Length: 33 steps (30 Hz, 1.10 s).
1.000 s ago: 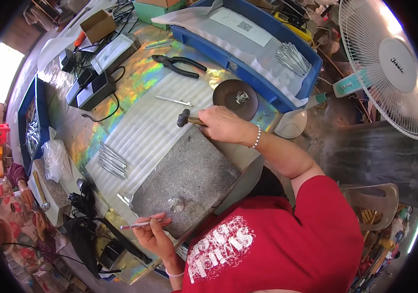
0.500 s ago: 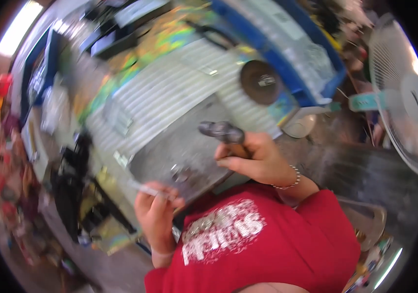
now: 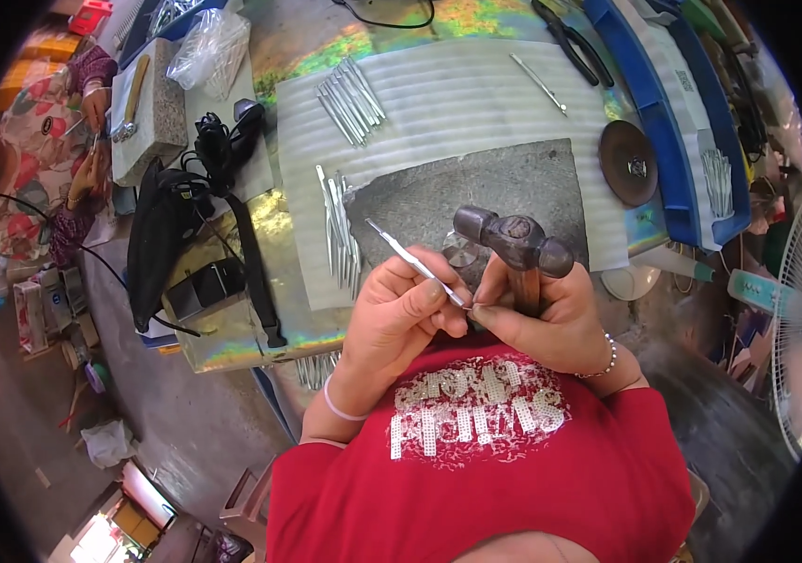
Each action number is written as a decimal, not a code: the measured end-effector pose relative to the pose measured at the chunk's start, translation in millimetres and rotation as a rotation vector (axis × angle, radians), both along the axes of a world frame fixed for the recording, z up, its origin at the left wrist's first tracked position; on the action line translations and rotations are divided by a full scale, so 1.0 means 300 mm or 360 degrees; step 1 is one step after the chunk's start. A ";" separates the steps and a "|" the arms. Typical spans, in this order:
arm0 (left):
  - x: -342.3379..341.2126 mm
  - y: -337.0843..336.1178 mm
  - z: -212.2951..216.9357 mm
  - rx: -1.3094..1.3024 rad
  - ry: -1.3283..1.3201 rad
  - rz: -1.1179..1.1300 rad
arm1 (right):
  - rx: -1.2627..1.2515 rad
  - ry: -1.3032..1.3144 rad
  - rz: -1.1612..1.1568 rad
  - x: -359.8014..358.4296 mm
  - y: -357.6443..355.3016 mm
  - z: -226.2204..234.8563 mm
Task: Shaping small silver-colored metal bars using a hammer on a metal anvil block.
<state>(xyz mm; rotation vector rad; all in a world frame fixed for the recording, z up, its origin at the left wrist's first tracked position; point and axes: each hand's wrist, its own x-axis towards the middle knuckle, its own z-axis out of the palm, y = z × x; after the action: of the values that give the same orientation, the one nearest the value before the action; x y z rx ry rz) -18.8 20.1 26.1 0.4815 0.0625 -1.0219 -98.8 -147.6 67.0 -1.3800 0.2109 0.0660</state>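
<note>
Rod [image 3: 408,258], silvery, pinched between left fingers [image 3: 414,305]

A hand could pass over the white ribbed foam sheet [image 3: 448,103] between the upper bundle of slim silvery rods [image 3: 352,100] and the single thin silvery rod [image 3: 538,83]. The dark metal hammer head [image 3: 516,233] in the person's right hand [image 3: 551,314] obstructs the near side of the flat grey stone slab [image 3: 514,178]. A second pile of silvery rods [image 3: 338,235] crowds the slab's left corner; at the right, a round brown dish [image 3: 618,152] and a long blue plastic tray [image 3: 647,89] narrow the way.
</note>
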 end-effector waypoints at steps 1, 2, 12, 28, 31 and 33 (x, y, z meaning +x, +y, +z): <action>0.000 0.002 0.000 -0.0010 -0.0020 -0.0001 | 0.0032 -0.0009 -0.0036 0.001 0.008 0.001; 0.001 0.004 -0.001 -0.0021 -0.0041 -0.0003 | 0.0064 -0.0020 -0.0072 0.003 0.014 0.001; -0.011 0.014 0.018 0.0359 -0.0652 0.0224 | -0.0038 0.0050 -0.0026 0.009 0.006 -0.001; -0.012 0.009 -0.019 0.0203 -0.0612 0.0213 | -0.0231 0.0048 0.0039 0.032 -0.022 -0.007; 0.000 0.017 -0.025 0.0202 -0.0490 0.0190 | -0.0042 0.0154 -0.0079 0.021 -0.049 -0.025; 0.010 0.016 -0.023 0.0341 -0.0494 0.0253 | -0.0194 0.0168 -0.0176 0.017 -0.068 -0.032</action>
<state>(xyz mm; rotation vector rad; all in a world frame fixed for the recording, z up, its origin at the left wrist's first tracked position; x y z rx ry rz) -15.9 24.9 19.4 0.8132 -0.0667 -0.7788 -93.8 -168.0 57.5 -1.4850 0.3842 0.0346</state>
